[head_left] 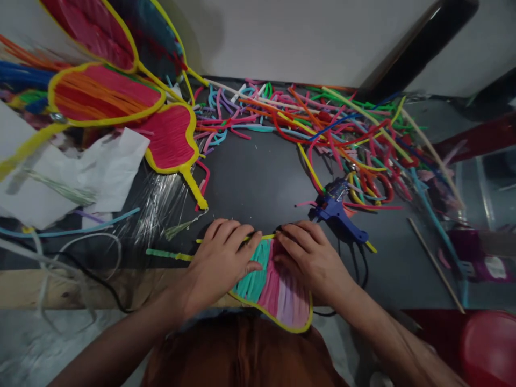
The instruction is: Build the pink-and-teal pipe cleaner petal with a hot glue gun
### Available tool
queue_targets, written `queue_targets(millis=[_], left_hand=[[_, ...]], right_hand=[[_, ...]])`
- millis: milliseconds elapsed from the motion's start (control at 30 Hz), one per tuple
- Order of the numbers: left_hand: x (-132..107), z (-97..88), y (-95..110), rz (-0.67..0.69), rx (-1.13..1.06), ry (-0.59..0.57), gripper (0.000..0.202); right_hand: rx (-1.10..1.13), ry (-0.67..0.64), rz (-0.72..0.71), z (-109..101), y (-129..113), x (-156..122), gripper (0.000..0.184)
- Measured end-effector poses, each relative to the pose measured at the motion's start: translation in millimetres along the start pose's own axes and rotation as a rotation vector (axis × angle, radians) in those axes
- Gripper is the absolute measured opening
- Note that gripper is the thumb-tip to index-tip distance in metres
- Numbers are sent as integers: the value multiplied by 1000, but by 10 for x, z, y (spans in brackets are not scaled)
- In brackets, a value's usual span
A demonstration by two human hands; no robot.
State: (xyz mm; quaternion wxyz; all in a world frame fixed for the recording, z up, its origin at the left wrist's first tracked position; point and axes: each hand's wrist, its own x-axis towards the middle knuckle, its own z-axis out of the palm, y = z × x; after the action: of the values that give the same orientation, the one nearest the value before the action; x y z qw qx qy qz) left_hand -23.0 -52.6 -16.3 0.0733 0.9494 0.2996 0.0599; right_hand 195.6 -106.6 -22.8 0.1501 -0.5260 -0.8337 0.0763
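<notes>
A flat pipe-cleaner panel [264, 287] hangs over the table's near edge. Teal, pink and lilac strips fill it, and a yellow pipe cleaner borders it. My left hand [226, 250] pinches its upper edge on the left, thumb across the teal strips. At the upper right, my right hand [310, 255] has its fingers closed on the same border, which they partly cover. Out to the left of my left hand sticks a green and yellow wrapped stem [169, 254]; whether it joins the panel is hidden by that hand.
A blue glue gun [338, 209] lies right of my hands, its cord trailing down. Many loose pipe cleaners [306, 115] are heaped at the back. Yellow-rimmed pink fans [171, 140], white paper [116, 172] and clear film are on the left. A thin stick [435, 263] lies right.
</notes>
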Motion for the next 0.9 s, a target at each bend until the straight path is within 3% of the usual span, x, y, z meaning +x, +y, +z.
queue_targets(millis=[400, 667, 767, 900], left_hand=[[-88, -12, 50, -29, -27, 7, 53], [-102, -6, 83, -65, -27, -5, 53], [-110, -53, 54, -78, -58, -46, 45], [-130, -110, -60, -138, -97, 19, 25]], right_hand=[[83, 23, 29, -32, -53, 36, 33], [12, 53, 31, 68, -91, 45, 19], [-19, 63, 50, 63, -91, 41, 16], [18, 62, 84, 24, -101, 55, 21]])
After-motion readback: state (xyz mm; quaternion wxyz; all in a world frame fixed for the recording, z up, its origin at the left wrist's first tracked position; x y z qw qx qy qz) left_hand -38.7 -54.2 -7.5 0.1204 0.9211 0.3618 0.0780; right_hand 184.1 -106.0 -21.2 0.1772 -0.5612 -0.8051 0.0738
